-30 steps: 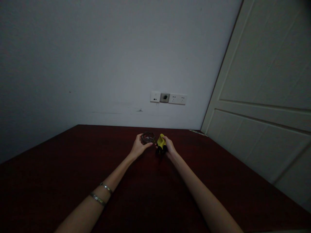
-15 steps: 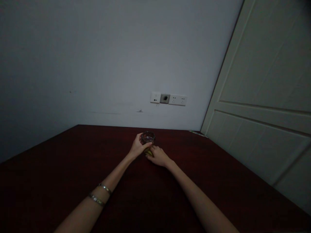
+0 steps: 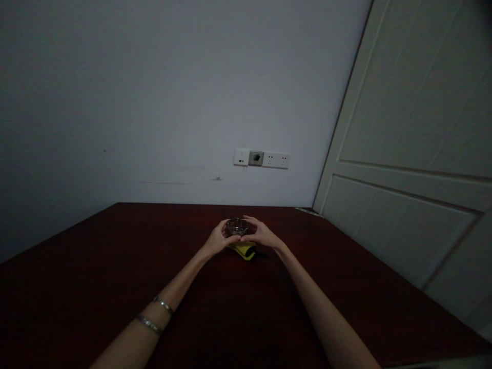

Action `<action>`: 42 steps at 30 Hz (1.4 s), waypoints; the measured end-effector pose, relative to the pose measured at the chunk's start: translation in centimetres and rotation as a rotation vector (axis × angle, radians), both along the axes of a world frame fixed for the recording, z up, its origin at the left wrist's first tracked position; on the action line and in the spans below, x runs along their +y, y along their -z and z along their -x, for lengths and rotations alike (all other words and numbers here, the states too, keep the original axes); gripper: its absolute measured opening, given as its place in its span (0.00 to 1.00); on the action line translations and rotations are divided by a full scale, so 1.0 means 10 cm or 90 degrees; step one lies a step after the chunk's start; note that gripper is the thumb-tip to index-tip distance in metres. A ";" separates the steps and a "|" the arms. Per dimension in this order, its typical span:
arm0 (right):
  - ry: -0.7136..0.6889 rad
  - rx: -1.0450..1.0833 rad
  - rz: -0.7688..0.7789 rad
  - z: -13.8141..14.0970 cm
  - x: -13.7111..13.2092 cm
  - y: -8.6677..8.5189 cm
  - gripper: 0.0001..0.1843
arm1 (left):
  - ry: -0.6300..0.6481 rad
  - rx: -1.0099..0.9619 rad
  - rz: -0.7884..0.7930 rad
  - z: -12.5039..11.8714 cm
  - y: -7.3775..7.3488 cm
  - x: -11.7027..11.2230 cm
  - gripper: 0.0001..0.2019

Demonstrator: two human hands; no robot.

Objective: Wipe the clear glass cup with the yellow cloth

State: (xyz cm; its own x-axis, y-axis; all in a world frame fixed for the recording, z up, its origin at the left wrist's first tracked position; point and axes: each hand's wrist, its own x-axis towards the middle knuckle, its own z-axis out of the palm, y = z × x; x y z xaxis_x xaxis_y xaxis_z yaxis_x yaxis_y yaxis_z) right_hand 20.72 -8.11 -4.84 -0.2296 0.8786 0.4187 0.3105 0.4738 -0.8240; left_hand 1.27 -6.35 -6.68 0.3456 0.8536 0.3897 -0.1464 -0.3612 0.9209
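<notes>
Cupping the glass bowl [image 3: 237,228] between half-curled left hand [image 3: 217,240] and right hand [image 3: 265,235], probably for steadiness, just beyond the yellow item [image 3: 243,249].

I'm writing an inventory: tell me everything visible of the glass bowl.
The glass bowl looks round, open and transparent, with glints along its rim. It appears roughly upright, cupped between the left hand and right hand, toward the far edge of the dark red table. A yellow cloth shows just nearer; the bowl's base is hidden.

Bowl [image 3: 237,230] between hands [image 3: 219,239] — cloth [image 3: 242,248] before it — wall [image 3: 172,102] behind table [image 3: 223,307].
</notes>
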 end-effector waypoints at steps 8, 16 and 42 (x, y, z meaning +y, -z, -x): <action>0.037 -0.047 -0.046 -0.12 -0.01 -0.10 0.37 | 0.068 0.100 -0.057 -0.04 -0.13 0.08 0.33; 0.104 -0.098 -0.082 -0.90 -0.02 -0.09 0.38 | 0.022 0.277 -0.190 -0.73 -0.24 0.35 0.39; 0.216 -0.162 0.018 -2.03 -0.21 0.31 0.37 | 0.130 0.395 -0.232 -1.97 0.18 0.54 0.36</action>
